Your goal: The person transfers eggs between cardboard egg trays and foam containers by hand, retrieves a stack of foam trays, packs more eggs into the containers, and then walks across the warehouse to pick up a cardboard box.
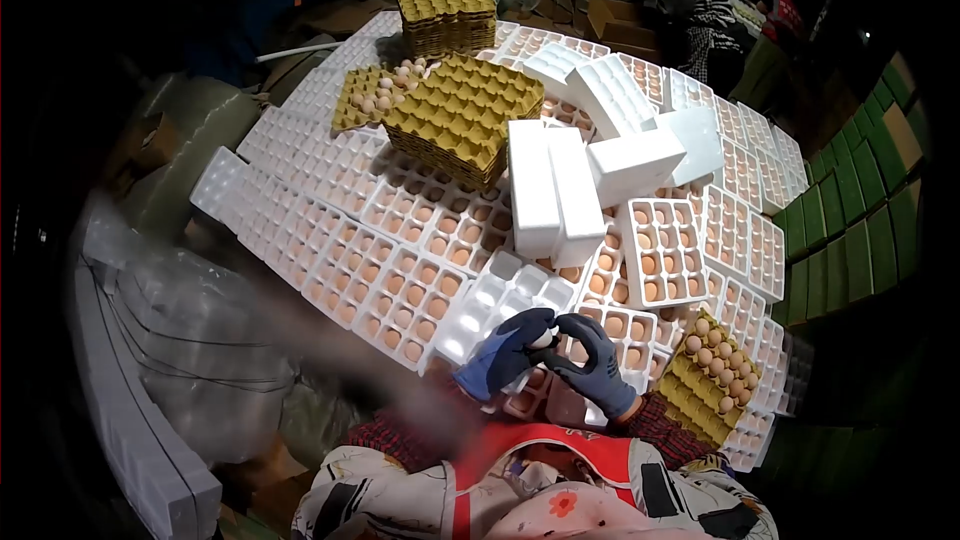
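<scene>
My left hand (505, 352), in a blue and black work glove, is closed around a pale egg (543, 339). My right hand (597, 368), gloved in blue-grey, meets it from the other side, its curved fingers and thumb at the same egg. Both hands are just above white foam egg trays, close to my body. Left of them lies a white foam tray with bare cups (487, 305). Right of my right hand, a yellow pulp tray (690, 395) carries several brown eggs (722, 365).
Foam trays of eggs (405, 305) cover the table. Stacked pulp trays (465, 105) and another stack (445, 5) stand farther back. White foam boxes (535, 185) lie piled in the middle. Green cartons (850, 190) line the right side; another person (695, 0) is behind.
</scene>
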The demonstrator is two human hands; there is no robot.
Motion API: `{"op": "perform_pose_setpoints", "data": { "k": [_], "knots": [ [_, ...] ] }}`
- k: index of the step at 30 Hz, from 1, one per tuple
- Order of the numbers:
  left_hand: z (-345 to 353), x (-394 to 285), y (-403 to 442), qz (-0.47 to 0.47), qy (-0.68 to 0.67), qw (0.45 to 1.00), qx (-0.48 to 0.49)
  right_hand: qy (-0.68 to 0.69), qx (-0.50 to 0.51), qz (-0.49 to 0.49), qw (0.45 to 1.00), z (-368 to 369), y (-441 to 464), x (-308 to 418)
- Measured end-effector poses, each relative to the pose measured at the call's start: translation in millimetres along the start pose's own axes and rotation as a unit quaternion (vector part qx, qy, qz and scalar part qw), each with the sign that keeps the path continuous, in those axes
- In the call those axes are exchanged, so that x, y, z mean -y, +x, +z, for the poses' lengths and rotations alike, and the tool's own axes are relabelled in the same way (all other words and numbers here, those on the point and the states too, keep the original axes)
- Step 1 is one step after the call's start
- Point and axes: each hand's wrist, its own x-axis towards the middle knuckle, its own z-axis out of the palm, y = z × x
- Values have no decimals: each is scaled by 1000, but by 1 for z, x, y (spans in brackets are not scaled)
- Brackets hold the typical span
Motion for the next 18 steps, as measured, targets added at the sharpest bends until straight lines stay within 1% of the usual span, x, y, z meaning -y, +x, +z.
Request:
{"op": "perform_pose_setpoints", "data": {
  "k": [1,2,4,5,6,8,10,12,14,16,18],
  "knots": [
    [-25,4,1,25,112,992,-50,-24,-30,15,999,11,0,-13],
    [-53,7,3,49,223,968,-101,-42,-26,38,998,16,3,-20],
    [-131,32,19,21,149,945,-291,-225,47,12,973,33,4,-38],
    [-171,19,27,31,259,921,-290,-231,86,20,969,44,-3,-54],
    [-214,0,41,40,367,884,-288,-262,118,23,958,49,-7,-60],
    [-290,1,73,41,436,828,-350,-262,126,32,956,54,-12,-65],
    [-351,-19,113,-19,477,811,-338,-254,126,45,958,53,-9,-59],
    [-410,-19,161,17,455,818,-352,-252,123,52,958,53,-10,-61],
    [-432,-44,205,44,468,791,-391,-248,124,62,959,53,-8,-61],
    [-474,-61,244,-2,640,696,-326,-264,128,71,953,54,-8,-64],
    [-530,-55,279,-31,640,722,-261,-252,114,77,958,55,-7,-63]
  ]
}}
